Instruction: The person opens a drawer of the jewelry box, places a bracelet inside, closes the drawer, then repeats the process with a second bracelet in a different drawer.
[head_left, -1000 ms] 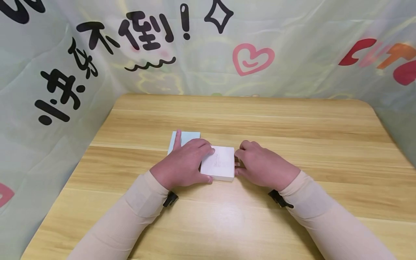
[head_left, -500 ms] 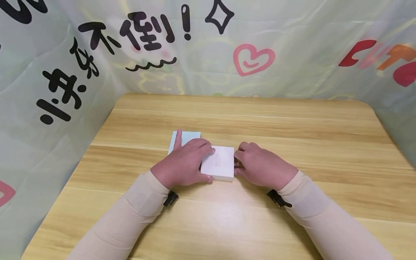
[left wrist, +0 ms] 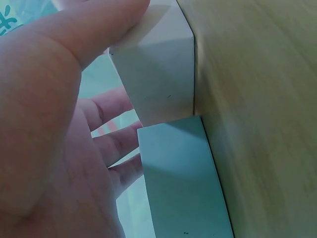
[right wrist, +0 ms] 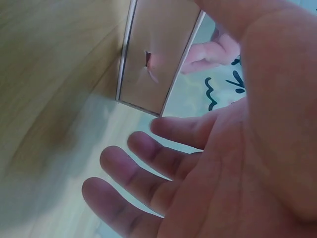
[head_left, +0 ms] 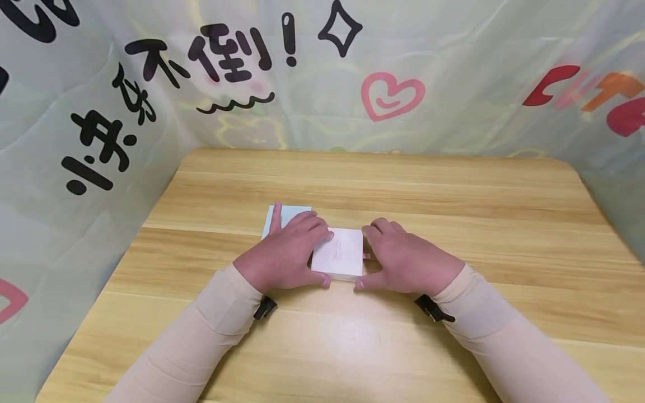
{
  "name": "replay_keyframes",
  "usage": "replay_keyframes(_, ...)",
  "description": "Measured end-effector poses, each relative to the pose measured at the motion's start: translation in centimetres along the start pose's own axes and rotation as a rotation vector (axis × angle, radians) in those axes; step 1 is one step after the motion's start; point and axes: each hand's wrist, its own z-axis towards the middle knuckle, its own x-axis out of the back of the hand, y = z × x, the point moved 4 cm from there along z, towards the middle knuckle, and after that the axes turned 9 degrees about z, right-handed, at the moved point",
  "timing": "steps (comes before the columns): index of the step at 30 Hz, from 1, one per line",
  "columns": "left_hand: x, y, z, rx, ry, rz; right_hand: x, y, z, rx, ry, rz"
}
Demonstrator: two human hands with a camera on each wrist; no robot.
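A small white box [head_left: 339,252] with faint pink print on top lies on the wooden table. My left hand [head_left: 284,254] grips its left end, thumb on the near side and fingers on the far side. From the box's right end sticks a short pink ribbon tab [head_left: 366,256], coming out of a slot in the right wrist view. My right hand [head_left: 403,257] is spread around that end, thumb at the near corner and index fingertip at the far one. Its other fingers [right wrist: 121,166] are loosely bent and hold nothing. A light blue box [left wrist: 181,173] lies partly under my left hand, against the white box.
The wooden table [head_left: 453,190] reaches back to a pale cloth backdrop [head_left: 478,84] printed with black characters and a pink heart. The cloth also hangs along the left and right sides. Dark straps with clips [head_left: 433,308] sit at my wrists.
My right fingers have let go of the ribbon tab and spread apart, with the thumb moving to the near corner of the white box. My left hand and both boxes stay put.
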Motion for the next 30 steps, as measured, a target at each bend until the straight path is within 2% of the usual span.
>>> replay_keyframes(7, 0.3, -0.3, -0.3, -0.015, 0.008, 0.024, 0.0, 0.3, 0.2, 0.022, 0.018, 0.004)
replay_keyframes(17, 0.8, -0.4, -0.2, -0.024, -0.040, 0.038, 0.3, 0.7, 0.6, 0.093, 0.086, 0.013)
replay_keyframes(22, 1.1, -0.4, 0.3, -0.033, -0.035, 0.039, 0.8, 1.2, 0.6, 0.075, 0.099, 0.043)
replay_keyframes(30, 1.2, -0.8, 2.3, -0.034, -0.012, 0.038, 1.6, 2.7, 1.0, 0.023, 0.105, 0.073)
